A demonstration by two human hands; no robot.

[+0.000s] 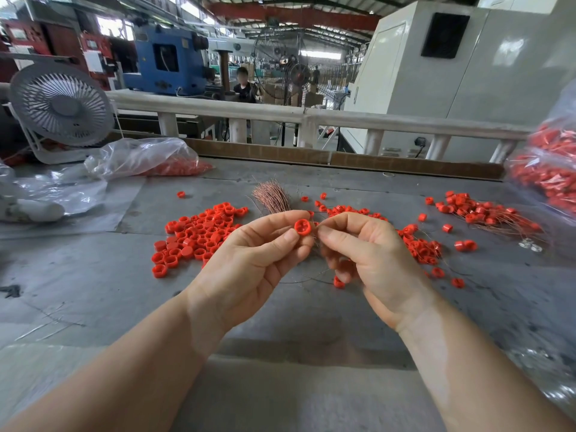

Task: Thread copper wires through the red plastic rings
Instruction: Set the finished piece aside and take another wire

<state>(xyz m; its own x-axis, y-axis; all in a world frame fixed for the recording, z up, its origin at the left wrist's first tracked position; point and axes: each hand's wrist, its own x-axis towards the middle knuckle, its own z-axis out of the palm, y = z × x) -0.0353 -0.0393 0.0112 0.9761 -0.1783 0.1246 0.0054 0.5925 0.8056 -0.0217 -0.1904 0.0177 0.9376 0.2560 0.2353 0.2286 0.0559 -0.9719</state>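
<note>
**Inspector:** What is your left hand (249,260) doing?

**Worker:** It is pinching one small round red plastic ring (302,227) between thumb and fingers, above the grey worktable (280,385).

**Inspector:** And your right hand (367,254)?

**Worker:** Its thumb and forefinger are pressing together just beside that ring; any wire there is too thin to make out. The bundle of thin copper wires (271,198) is lying behind the ring, and the loose red rings (196,235) are lying to its left.
</note>
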